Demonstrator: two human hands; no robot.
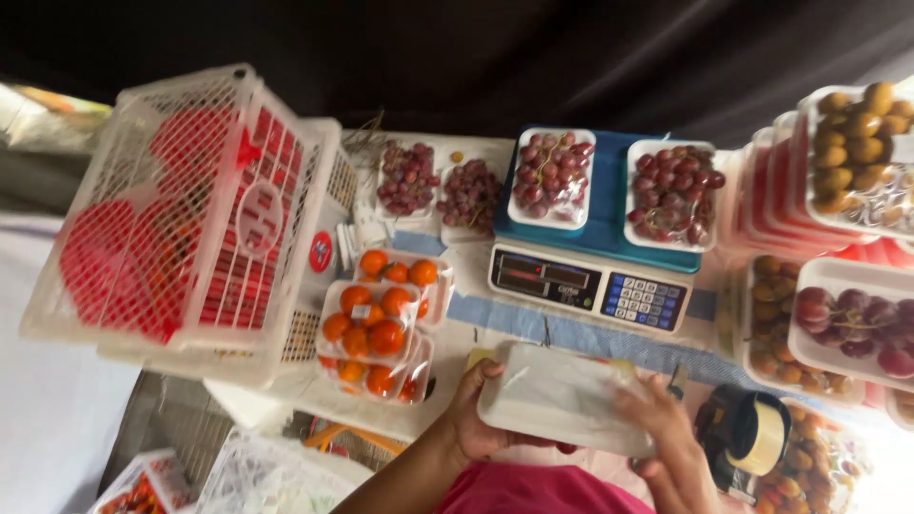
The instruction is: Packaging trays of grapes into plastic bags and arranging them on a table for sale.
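Note:
I hold a white foam tray (557,395) turned bottom-up and covered in clear film, low in the middle of the view. My left hand (473,411) grips its left end from below. On its right end rests my right hand (664,425), fingers spread over the film. Just behind the tray sits a blue-topped weighing scale (590,284), carrying two white trays of red grapes (552,176).
Stacked wrapped trays of oranges (373,322) lie left of the scale. A white lattice crate (186,219) with red packs stands tilted at left. More grape trays (438,190) sit at the back, fruit trays (847,314) pile at right, and a tape roll (762,433) lies near my right hand.

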